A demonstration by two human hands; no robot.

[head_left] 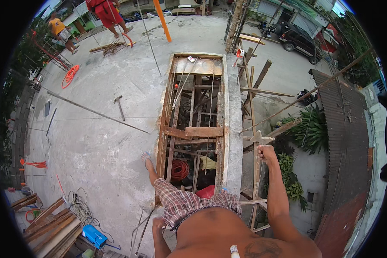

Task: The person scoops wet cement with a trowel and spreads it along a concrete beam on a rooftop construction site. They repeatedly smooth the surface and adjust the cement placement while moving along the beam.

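Note:
My right hand (266, 153) grips a pale, flat, irregular piece (259, 137) over the slab's outer right edge; I cannot make out whether it is a tool. My left hand (158, 224) is low beside my hip, fingers curled, near thin steel bars (147, 221); what it holds, if anything, is hidden. Below me is a long timber-framed opening (164, 124) in the concrete slab, crossed by a short board (204, 132), with timbers and a red coiled hose (179, 170) down inside. My left foot (146, 160) stands on the slab beside it.
A hammer (120, 107), rebar (96, 112), orange tubing (69, 75), cables, planks (47, 228) and a blue case (93, 236) lie on the slab (90, 150). Two people (107, 15) are at the upper left. Scaffold timbers, a corrugated roof (339, 163) and a parked car (297, 41) are beyond the right edge.

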